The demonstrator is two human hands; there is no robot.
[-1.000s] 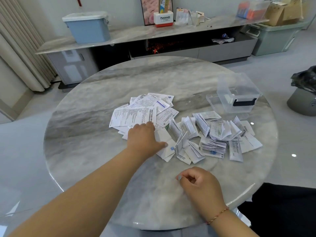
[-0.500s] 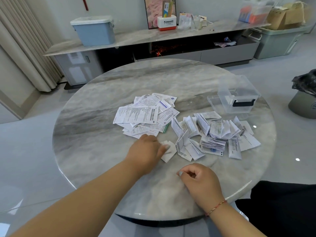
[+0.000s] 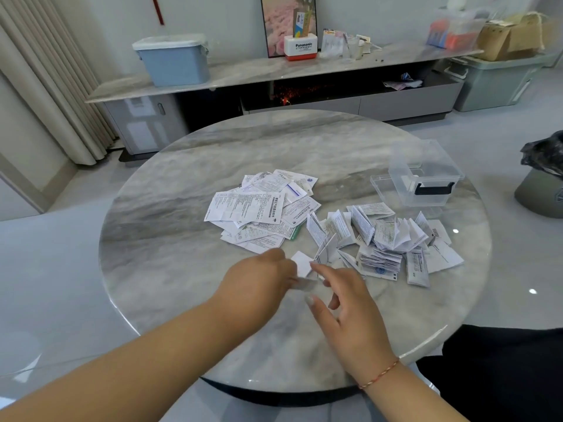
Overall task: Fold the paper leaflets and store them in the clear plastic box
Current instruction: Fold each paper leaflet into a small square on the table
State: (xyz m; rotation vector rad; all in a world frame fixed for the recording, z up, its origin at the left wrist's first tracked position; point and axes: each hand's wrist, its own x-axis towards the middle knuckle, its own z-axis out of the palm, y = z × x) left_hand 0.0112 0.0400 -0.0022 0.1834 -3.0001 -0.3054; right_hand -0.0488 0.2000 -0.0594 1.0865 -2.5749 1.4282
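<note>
A heap of flat printed leaflets (image 3: pixel 256 208) lies at the middle of the round marble table (image 3: pixel 170 239). To its right is a pile of folded leaflets (image 3: pixel 387 239). The clear plastic box (image 3: pixel 426 175) stands open at the table's right, with its lid beside it. My left hand (image 3: pixel 259 284) pinches a small white folded leaflet (image 3: pixel 301 263) near the front of the piles. My right hand (image 3: pixel 344 303) hovers just right of it with fingers spread, its fingertips at the paper's edge.
A long marble sideboard (image 3: pixel 274 71) runs behind the table with a blue lidded bin (image 3: pixel 173 59) and small items. Storage crates stand at the far right. A black-bagged waste bin (image 3: pixel 545 178) is on the floor to the right.
My left hand drew back from the flat heap toward me with a small leaflet. My right hand uncurled and rose from the table to meet it.
</note>
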